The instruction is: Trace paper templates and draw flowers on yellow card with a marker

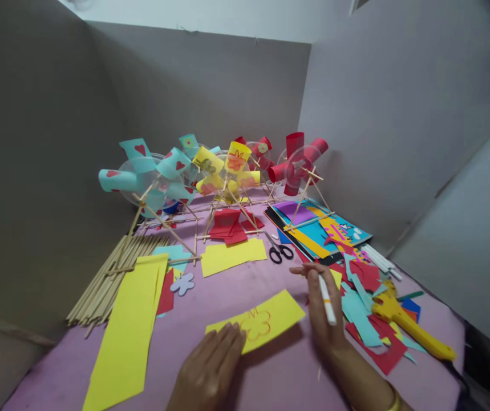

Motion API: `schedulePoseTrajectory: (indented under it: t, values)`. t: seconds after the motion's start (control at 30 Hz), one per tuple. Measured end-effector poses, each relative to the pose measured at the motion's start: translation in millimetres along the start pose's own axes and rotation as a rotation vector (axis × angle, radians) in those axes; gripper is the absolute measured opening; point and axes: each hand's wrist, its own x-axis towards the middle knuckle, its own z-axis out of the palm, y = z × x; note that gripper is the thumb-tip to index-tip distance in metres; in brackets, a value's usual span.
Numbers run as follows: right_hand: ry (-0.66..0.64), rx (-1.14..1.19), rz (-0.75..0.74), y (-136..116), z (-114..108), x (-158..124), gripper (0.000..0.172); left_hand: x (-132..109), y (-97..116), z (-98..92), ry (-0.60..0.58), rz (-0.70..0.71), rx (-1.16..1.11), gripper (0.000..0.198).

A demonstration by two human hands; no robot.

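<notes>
My left hand [213, 365] lies with its fingers stretched out over the left part of a yellow paper strip [279, 314]. A flower with two short antenna-like lines is drawn on the strip in orange-red. The strip's right end looks slightly raised, with a shadow below. Its left end is partly hidden by my fingers. To the right of the strip, my right hand [324, 308] grips a white marker [327, 299] with an orange band. The marker slants up and left between thumb and fingers, and its tip is hidden behind the hand.
Yellow sheets [129, 325] and wooden sticks [112, 274] lie at left. Black-handled scissors [279, 253] rest beyond my right hand. A yellow glue gun [411, 325] sits among paper scraps [362, 314] at right. Paper-bladed wheels on stick stands, including a red one [298, 162], line the back.
</notes>
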Motion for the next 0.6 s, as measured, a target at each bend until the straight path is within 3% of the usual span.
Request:
schedulePoseTrajectory:
  t: [0.1,0.17,0.23,0.37,0.47,0.57,0.6]
  values:
    - [0.106,0.057,0.128,-3.2,-9.1,2.5,0.036,-23.4,18.8,8.4,0.075,0.037,-0.054,0.047]
    - [0.084,0.09,0.218,-5.0,-13.6,-1.9,0.041,-34.2,25.5,14.5,0.058,0.044,-0.114,0.044]
    - [0.0,0.135,0.268,-7.8,-16.1,-12.2,0.044,-38.3,28.2,15.5,0.007,0.057,-0.155,0.043]
    - [-0.295,0.109,0.33,-16.4,-15.1,-39.5,0.044,-30.3,30.5,4.8,-0.114,0.052,-0.155,0.044]
    - [-0.447,0.109,0.407,-21.8,-10.9,-52.2,0.03,-19.9,33.4,-1.4,-0.164,0.01,-0.148,0.045]
    - [-0.525,0.13,0.451,-22.1,-4.8,-53.4,0.016,-9.6,34.3,-4.7,-0.141,0.032,-0.132,0.028]
    - [-0.542,0.123,0.461,-21.0,-2.4,-52.0,0.013,-6.1,33.8,-6.4,-0.146,0.044,-0.143,0.031]
